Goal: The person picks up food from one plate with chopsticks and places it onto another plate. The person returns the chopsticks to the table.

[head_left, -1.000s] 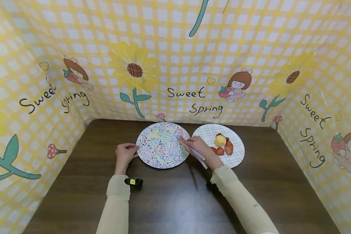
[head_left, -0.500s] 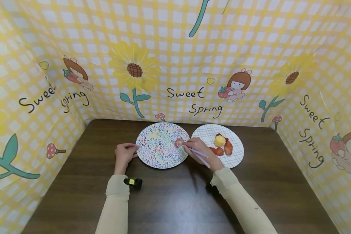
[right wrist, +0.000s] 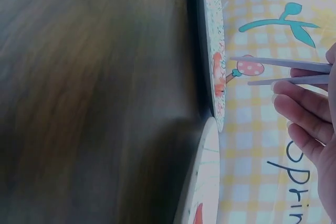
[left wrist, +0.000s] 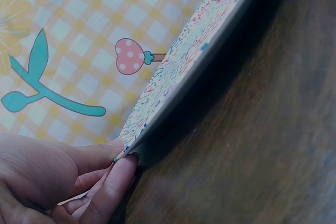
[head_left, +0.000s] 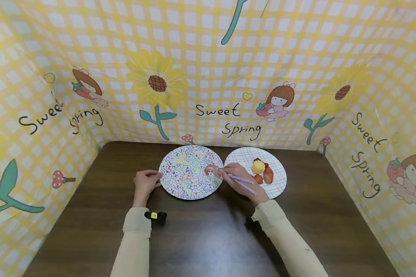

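The right hand [head_left: 237, 170] held a pair of lilac chopsticks [right wrist: 286, 62], their tips spread with a gap between them. The orange shrimp [head_left: 211, 168] lay just beyond those tips, on the side of the speckled plate [head_left: 187, 179] nearest the right hand; from the right wrist view the tips looked clear of it. The left hand [head_left: 145, 184] pinched the plate's opposite rim, thumb above and a finger beneath.

Working well here probably meant a spread wide enough to clear the shrimp, with any lift going straight up rather than sideways, since a brushing tip could drag a piece sitting so near the rim. A light, level pinch from the left hand would have suited best; too much upward pull might have tipped the plate.

Beyond and to the right of the right hand, the gridded plate [head_left: 277, 188] carried a yellow piece [head_left: 258, 166], a brown piece [head_left: 268, 175] and a reddish piece [head_left: 258, 179]. The right hand and wrist crossed its near edge, partly hiding it, so a low backward sweep risked knocking that food. Bare counter [head_left: 194, 238] lay nearer the body, between the forearms.
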`<state>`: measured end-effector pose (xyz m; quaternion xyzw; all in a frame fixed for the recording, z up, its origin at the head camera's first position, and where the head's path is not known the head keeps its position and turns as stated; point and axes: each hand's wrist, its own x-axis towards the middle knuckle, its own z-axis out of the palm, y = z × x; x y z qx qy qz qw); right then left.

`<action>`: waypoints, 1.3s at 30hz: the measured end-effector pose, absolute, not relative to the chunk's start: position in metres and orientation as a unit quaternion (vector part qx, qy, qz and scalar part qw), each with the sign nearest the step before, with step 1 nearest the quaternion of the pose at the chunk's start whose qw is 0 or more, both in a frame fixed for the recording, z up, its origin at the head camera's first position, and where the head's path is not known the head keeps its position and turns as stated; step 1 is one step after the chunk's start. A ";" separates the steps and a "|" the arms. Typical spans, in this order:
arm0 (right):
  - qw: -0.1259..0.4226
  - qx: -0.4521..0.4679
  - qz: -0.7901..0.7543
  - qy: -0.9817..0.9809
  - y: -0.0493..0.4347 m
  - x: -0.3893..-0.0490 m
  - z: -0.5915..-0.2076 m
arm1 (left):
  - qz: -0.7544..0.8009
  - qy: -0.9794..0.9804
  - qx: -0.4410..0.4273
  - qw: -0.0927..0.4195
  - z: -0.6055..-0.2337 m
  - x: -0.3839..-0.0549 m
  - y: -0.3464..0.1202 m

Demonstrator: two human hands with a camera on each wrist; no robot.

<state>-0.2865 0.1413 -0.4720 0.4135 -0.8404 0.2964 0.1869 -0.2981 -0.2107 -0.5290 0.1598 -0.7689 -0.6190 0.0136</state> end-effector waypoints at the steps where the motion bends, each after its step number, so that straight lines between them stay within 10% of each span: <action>1: 0.190 0.411 0.300 -0.840 0.143 -0.286 -0.472 | -0.618 -0.770 0.160 0.013 -0.528 -0.298 -0.211; 39: 0.125 0.188 0.420 -0.879 0.277 -0.259 -0.480 | -0.608 -0.773 0.178 0.000 -0.526 -0.298 -0.209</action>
